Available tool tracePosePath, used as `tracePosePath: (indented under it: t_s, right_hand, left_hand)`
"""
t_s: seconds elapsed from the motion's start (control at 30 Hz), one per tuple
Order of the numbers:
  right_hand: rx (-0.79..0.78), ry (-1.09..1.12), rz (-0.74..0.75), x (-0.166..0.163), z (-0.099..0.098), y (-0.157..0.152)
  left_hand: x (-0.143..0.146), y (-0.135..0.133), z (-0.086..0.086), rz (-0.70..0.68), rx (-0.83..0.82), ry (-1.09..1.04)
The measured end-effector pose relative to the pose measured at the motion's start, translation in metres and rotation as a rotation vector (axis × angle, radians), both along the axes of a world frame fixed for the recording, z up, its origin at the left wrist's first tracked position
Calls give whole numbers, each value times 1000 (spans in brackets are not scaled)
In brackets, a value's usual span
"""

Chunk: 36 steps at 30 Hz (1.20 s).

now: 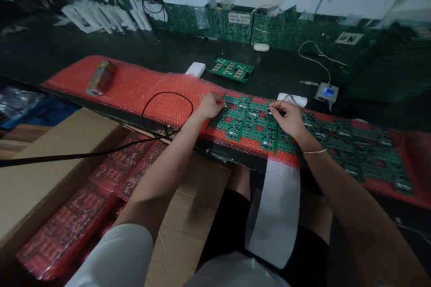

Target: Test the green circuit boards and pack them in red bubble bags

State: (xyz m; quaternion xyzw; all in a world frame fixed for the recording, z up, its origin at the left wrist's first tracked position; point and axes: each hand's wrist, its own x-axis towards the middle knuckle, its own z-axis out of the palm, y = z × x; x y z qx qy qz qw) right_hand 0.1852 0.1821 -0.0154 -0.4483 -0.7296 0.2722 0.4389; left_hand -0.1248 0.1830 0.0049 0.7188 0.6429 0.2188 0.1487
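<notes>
Both arms reach forward over a row of green circuit boards [252, 132], which lie flat on red bubble wrap [131, 81] along the front of a dark table [279, 65]. The left arm runs up from the lower left, its forearm slanting inward past a looped black cable [144, 106]. The left hand [212, 105] is bent over the left end of the row, back upward, with fingers curled and thumb and forefinger together at the board's edge; whether they grip it or only rest there, I cannot tell. The right arm comes from the lower right, angled up and inward, a bracelet [315, 151] around its wrist. The right hand [288, 117] is poised above the boards, fingers folded, thumb and forefinger pinching thin leads [282, 100]; where their ends meet the board is too small to make out. Between the hands, the boards lie uncovered, and more extend beneath and beyond the right forearm.
</notes>
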Motion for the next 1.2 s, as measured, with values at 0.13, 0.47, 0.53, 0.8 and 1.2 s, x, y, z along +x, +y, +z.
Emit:
tracePosePath:
  t_s: [0.13, 0.47, 0.53, 0.8, 1.2]
  right_hand:
    - [-2, -1, -7, 0, 1, 0]
    - [-10, 6, -11, 0, 2, -1]
    - [-20, 1, -19, 0, 1, 0]
    - [-29, 19, -15, -1, -3, 0]
    - [238, -219, -287, 7, 124, 142]
  left_hand:
    - [2, -2, 0, 9, 2, 7]
    - [6, -6, -1, 67, 21, -21]
    - [2, -16, 1, 9, 58, -86]
    - [3, -57, -1, -196, 125, 242]
    - [1, -59, -12, -150, 224, 197]
